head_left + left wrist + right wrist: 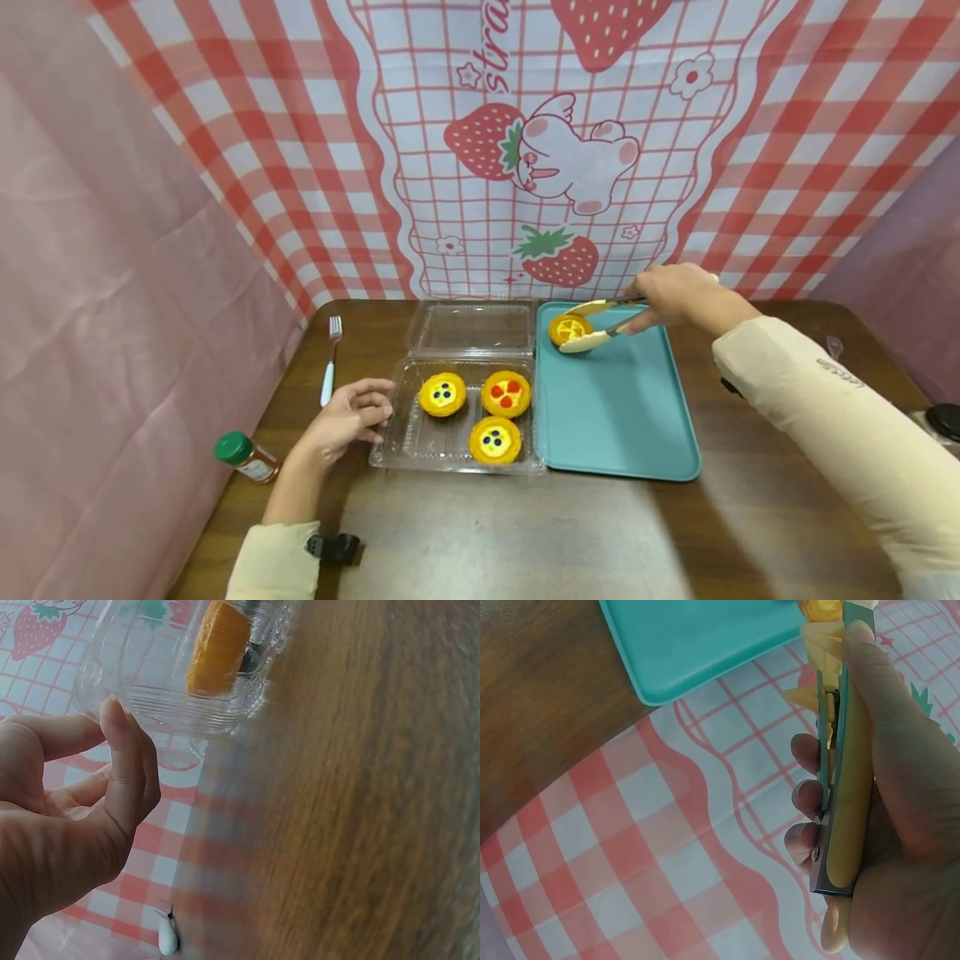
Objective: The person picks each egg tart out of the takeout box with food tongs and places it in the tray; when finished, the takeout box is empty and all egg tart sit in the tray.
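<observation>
My right hand (pixel 678 292) grips a pair of tongs (pixel 847 787) with cream tips. In the head view the tips lie on either side of an egg tart (pixel 570 331) with yellow wedge topping, at the back left of the teal tray (pixel 615 417). My left hand (pixel 352 418) pinches the left rim of an open clear plastic box (pixel 420 446); in the left wrist view its thumb and finger meet at the rim. Inside the box are a tart with red topping (pixel 506 394) and two with blue dots, one left (pixel 442 394) and one in front (pixel 495 440).
The box's lid (pixel 472 327) lies back behind it. A fork (pixel 332 358) with a pale handle is at the table's left. Nearer the left edge lies a green-capped spice jar (pixel 247 457). A checked cloth (pixel 300 167) hangs behind the table (pixel 450 533).
</observation>
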The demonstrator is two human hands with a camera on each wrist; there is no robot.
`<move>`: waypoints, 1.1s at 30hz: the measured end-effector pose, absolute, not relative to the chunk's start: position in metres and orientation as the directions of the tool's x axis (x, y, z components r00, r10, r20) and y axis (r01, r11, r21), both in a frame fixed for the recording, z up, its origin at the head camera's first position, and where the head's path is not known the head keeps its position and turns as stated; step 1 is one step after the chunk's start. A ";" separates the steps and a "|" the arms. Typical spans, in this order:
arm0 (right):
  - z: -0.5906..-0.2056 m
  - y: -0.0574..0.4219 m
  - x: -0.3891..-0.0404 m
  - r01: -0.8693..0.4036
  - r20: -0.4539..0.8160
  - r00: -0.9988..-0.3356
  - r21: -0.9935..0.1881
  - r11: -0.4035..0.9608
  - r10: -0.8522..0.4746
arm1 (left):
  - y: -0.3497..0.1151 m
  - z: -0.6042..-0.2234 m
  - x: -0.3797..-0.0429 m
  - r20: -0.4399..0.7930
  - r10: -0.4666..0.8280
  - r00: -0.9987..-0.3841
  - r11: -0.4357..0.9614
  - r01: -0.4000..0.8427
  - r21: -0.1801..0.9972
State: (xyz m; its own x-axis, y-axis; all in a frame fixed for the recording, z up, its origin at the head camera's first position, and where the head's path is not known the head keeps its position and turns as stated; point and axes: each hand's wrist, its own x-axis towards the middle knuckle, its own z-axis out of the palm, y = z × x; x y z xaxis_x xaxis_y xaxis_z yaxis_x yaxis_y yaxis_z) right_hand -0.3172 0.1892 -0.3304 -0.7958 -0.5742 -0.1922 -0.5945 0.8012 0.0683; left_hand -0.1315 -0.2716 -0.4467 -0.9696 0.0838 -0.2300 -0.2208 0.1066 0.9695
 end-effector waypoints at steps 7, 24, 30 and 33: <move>-0.333 0.191 -0.317 -0.581 -0.177 -0.804 0.030 0.813 -0.568 | -0.272 -0.446 -0.132 -0.236 0.084 -0.968 0.114 -0.226 0.967; -0.329 0.206 -0.306 -0.544 -0.092 -0.833 -0.051 0.838 -0.546 | -0.271 -0.446 -0.131 -0.229 0.081 -0.970 0.125 -0.218 0.968; -0.319 0.218 -0.301 -0.524 -0.035 -0.849 -0.068 0.849 -0.527 | -0.271 -0.445 -0.130 -0.234 0.078 -0.969 0.124 -0.223 0.967; -0.310 0.222 -0.297 -0.529 -0.006 -0.847 -0.081 0.845 -0.531 | -0.271 -0.444 -0.130 -0.233 0.080 -0.969 0.125 -0.222 0.967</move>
State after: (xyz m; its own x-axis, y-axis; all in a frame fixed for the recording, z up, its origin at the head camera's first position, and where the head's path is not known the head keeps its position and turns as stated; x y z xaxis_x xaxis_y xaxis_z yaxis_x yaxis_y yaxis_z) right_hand -0.2968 0.2217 -0.3100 -0.8471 -0.5314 -0.0058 -0.5293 0.8446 -0.0808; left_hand -0.1300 -0.2714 -0.4438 -0.9692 0.0803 -0.2326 -0.2217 0.1250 0.9671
